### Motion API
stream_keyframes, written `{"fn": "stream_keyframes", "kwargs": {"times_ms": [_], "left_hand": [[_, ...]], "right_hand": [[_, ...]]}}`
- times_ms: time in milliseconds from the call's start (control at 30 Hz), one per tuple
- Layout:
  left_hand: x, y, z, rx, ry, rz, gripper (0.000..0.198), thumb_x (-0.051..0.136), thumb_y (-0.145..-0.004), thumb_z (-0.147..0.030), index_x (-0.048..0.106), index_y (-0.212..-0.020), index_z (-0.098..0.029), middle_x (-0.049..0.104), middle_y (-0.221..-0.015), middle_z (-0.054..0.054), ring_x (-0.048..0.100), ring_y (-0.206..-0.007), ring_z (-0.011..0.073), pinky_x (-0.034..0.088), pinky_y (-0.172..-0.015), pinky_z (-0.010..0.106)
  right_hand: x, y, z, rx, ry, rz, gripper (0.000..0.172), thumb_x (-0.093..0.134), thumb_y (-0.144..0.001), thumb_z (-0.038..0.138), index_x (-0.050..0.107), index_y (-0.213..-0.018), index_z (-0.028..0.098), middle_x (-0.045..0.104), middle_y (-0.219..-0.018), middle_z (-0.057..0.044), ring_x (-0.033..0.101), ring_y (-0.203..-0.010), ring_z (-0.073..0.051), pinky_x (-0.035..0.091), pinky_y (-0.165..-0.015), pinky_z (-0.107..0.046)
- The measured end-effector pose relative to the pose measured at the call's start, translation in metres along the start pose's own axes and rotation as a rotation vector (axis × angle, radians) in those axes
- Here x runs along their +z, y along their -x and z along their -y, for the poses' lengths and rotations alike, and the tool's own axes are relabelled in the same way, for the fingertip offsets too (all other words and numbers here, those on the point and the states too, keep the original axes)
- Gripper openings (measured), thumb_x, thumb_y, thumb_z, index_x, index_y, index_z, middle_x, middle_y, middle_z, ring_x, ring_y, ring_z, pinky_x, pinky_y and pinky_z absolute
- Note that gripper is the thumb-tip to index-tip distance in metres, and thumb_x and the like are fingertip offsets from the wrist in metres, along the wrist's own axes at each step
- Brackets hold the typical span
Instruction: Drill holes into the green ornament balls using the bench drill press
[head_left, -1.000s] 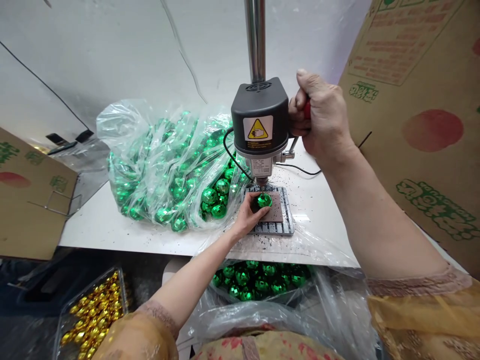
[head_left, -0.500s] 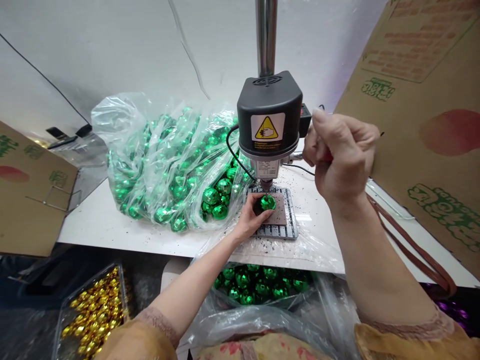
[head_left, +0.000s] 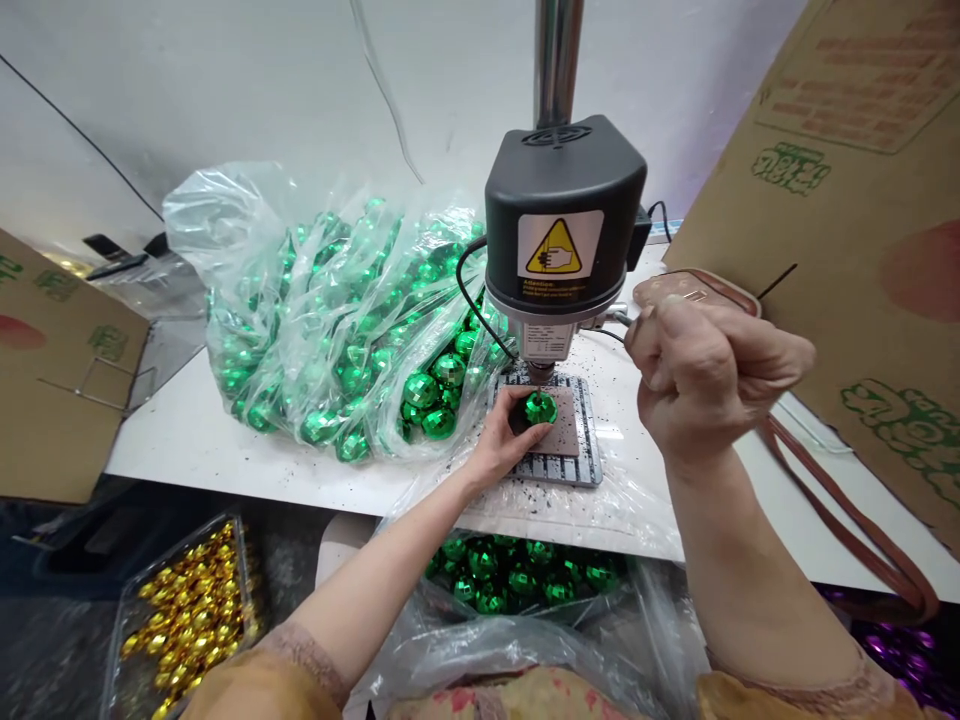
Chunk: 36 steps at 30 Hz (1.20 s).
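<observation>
My left hand (head_left: pixel 504 435) holds a shiny green faceted ball (head_left: pixel 541 407) between thumb and fingers, on a brown square pad (head_left: pixel 566 437) over the slotted metal base plate (head_left: pixel 585 470). Directly above it, the chuck of a small drill press (head_left: pixel 541 373) comes down to the top of the ball; whether the bit is inside cannot be made out. At the machine's right side, my right hand (head_left: pixel 705 370) is closed around the end of the feed handle (head_left: pixel 616 316), most of which my fingers hide. Dark shavings are scattered about the base.
Left of the machine lies a clear plastic bag (head_left: pixel 315 330) of green balls. Another open bag (head_left: pixel 487 630) of them sits at my lap. Cardboard boxes (head_left: pixel 847 300) flank the table (head_left: pixel 247 470). A brown strapped purse (head_left: pixel 709 285) lies behind my right hand; gold balls (head_left: pixel 199 610) fill a tray below.
My right hand has shifted slightly right and down on the handle, and the drill head appears lower and larger. The left hand still holds the ball in place. The view has shifted slightly.
</observation>
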<state>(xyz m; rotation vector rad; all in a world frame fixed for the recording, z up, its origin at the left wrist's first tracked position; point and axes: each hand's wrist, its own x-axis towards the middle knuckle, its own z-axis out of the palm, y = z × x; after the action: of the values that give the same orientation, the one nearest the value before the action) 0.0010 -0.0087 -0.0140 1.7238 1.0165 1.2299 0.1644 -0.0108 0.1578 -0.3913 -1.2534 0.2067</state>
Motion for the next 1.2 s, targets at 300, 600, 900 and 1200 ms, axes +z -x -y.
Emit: {"fn": "stream_keyframes", "kwargs": {"times_ms": [300,600,900,1200], "left_hand": [[0.0,0.0,-0.001,0.015,-0.008,-0.005,0.049,0.075,-0.089,-0.043,0.053,-0.127,-0.022,0.063,-0.122,0.009,0.062,-0.117,0.0242,0.051,-0.105,0.042],[0.0,0.0,-0.002,0.019,-0.022,-0.005,0.049,0.075,-0.089,-0.044,0.053,-0.126,-0.022,0.063,-0.122,0.009,0.063,-0.117,0.0247,0.051,-0.105,0.042],[0.001,-0.002,-0.004,0.006,-0.011,-0.012,0.051,0.075,-0.087,-0.047,0.053,-0.124,-0.021,0.063,-0.122,0.01,0.063,-0.118,0.0258,0.053,-0.104,0.043],[0.0,0.001,-0.003,-0.017,-0.031,-0.002,0.051,0.074,-0.088,-0.048,0.052,-0.126,-0.023,0.064,-0.124,0.009,0.064,-0.119,0.0255,0.052,-0.105,0.044]], "right_hand": [[-0.005,0.01,-0.002,-0.015,0.037,-0.006,0.055,0.063,-0.088,0.023,0.023,-0.051,0.017,0.021,-0.045,0.004,0.024,-0.039,-0.006,0.014,-0.045,-0.032],[-0.012,0.02,-0.015,-0.138,-0.012,0.072,0.05,0.06,-0.084,0.013,0.02,-0.056,0.018,0.02,-0.049,0.005,0.028,-0.041,-0.006,0.021,-0.042,-0.029],[-0.015,0.025,-0.018,-0.223,-0.015,0.113,0.045,0.057,-0.079,0.005,0.021,-0.058,0.019,0.025,-0.052,0.006,0.027,-0.043,-0.005,0.025,-0.043,-0.028],[-0.022,0.031,-0.02,-0.234,-0.009,0.175,0.046,0.06,-0.078,0.005,0.022,-0.055,0.019,0.025,-0.05,0.006,0.027,-0.041,-0.006,0.026,-0.043,-0.031]]}}
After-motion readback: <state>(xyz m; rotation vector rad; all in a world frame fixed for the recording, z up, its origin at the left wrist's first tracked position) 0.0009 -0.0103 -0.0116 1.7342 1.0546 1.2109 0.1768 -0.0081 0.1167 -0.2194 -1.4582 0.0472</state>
